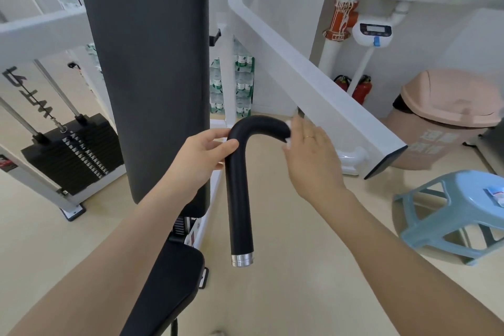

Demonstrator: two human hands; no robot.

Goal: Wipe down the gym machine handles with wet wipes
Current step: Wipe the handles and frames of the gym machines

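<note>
Centrally, head view: black curved handle (240, 172), hooked at the top, silver cap at its near end, hangs between both hands. Left hand (203, 157) grips the bend, thumb laid across the front. Right hand (313, 155) presses a white wet wipe (288, 132) to the handle's far-right end, fingers nearly straight, ring visible. Dark backrest pad (147, 63) stands left; weight stack (73, 150) far left. Blue stool (450, 215) right, pink bin (447, 117) beyond.
</note>
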